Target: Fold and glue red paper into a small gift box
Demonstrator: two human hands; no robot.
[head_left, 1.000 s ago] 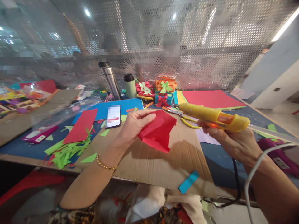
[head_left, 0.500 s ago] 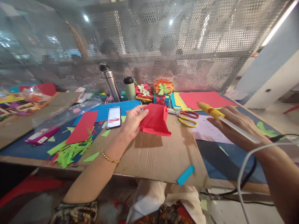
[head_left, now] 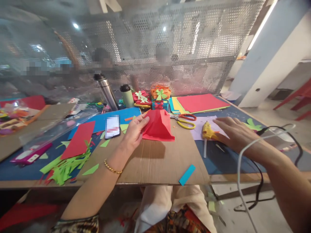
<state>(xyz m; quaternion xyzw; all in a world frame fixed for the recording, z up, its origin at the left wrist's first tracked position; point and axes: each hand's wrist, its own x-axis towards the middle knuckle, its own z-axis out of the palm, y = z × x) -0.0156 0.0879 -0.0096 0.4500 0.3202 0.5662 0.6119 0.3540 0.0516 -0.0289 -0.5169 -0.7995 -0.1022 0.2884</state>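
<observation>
My left hand [head_left: 136, 129] pinches the left edge of a folded red paper piece [head_left: 158, 127], shaped like a small bag or box. It is held just above a cardboard sheet [head_left: 145, 165]. On the right, a yellow hot glue gun [head_left: 208, 132] lies on its side on the lilac paper, with a clear glue stick [head_left: 205, 149] poking out toward me. My right hand [head_left: 239, 132] is beside its handle, fingers stretched out; whether the thumb still touches the handle I cannot tell. Scissors [head_left: 186, 121] with red and yellow handles lie between the red paper and the glue gun.
A phone [head_left: 112, 127], a blue paper strip [head_left: 187, 174], green paper scraps [head_left: 65, 166] and a purple device [head_left: 31, 154] lie around. Behind stand a steel flask [head_left: 107, 94], a green bottle [head_left: 126, 96], small paper boxes [head_left: 160, 95] and coloured sheets [head_left: 201, 103]. Cables [head_left: 239, 168] hang at right.
My right hand has lowered the glue gun from the air to the table and its fingers have loosened. The red paper stays in my left hand, tilted slightly. The view has swung right.
</observation>
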